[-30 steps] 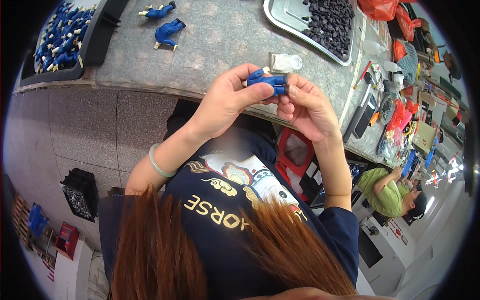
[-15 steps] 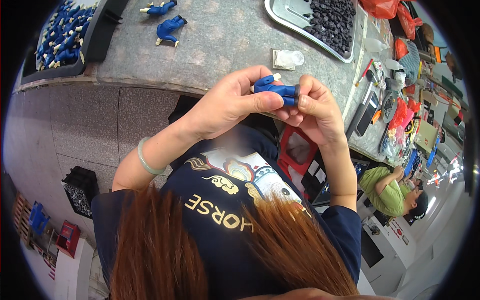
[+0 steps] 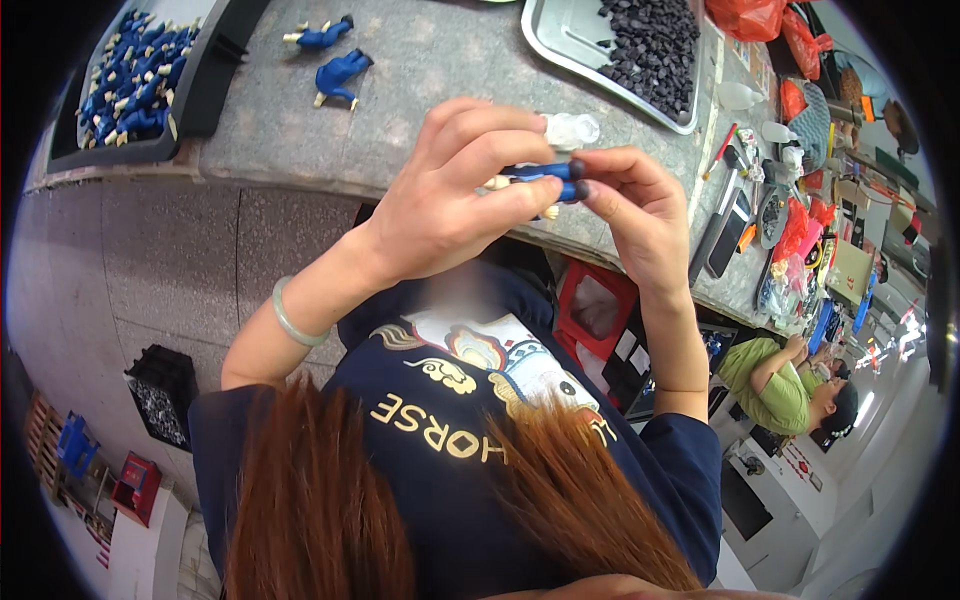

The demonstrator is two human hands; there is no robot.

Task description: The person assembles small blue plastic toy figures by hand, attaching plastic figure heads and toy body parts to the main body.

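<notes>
- Figurine (image 3: 548, 172), blue with dark feet, is held between both hands, above the near part of the surface (image 3: 420, 95), its upper part mostly hidden by fingers.
- Left hand (image 3: 445, 195) has its fingers clamped around the figurine's body.
- Right hand (image 3: 645, 215) has thumb and forefinger pinched on the dark feet.
- Small whitish, translucent object (image 3: 575, 130) lies just beyond the hands.
- Two similar figurines (image 3: 343, 74) lie apart from each other, far left of the hands.
- Black bin (image 3: 212, 88) at far left holds many blue figurines (image 3: 135, 85).
- Silver tray (image 3: 562, 38) at far right holds dark pieces (image 3: 655, 60).
</notes>
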